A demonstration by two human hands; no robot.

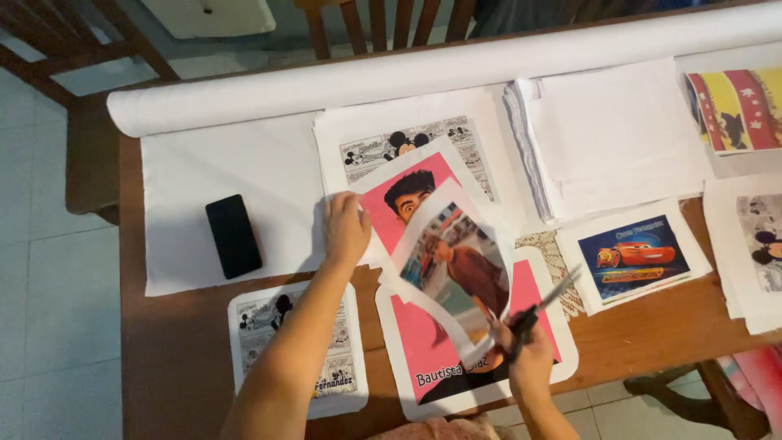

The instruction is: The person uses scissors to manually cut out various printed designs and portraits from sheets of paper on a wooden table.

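Down at the bottom, nearest to me, the right hand [529, 358] is curled shut around the handles of dark scissors [544, 303]. Their thin blades point up and to the right, a little open. That wrist bends up from the lower edge.

I see the left arm stretch long across the wooden table [175, 350], with the left hand [346, 230] up higher. Its fingers pinch the edge of a printed picture sheet [453, 265], holding it lifted and curled above the table. Both hands meet at this sheet, one at each end.

Under it lies a pink picture with a white border [423, 346]. A black phone [234, 235] rests on white cloth [204, 175] to the left, well apart from the hands. A red car picture [635, 257] lies to the right.
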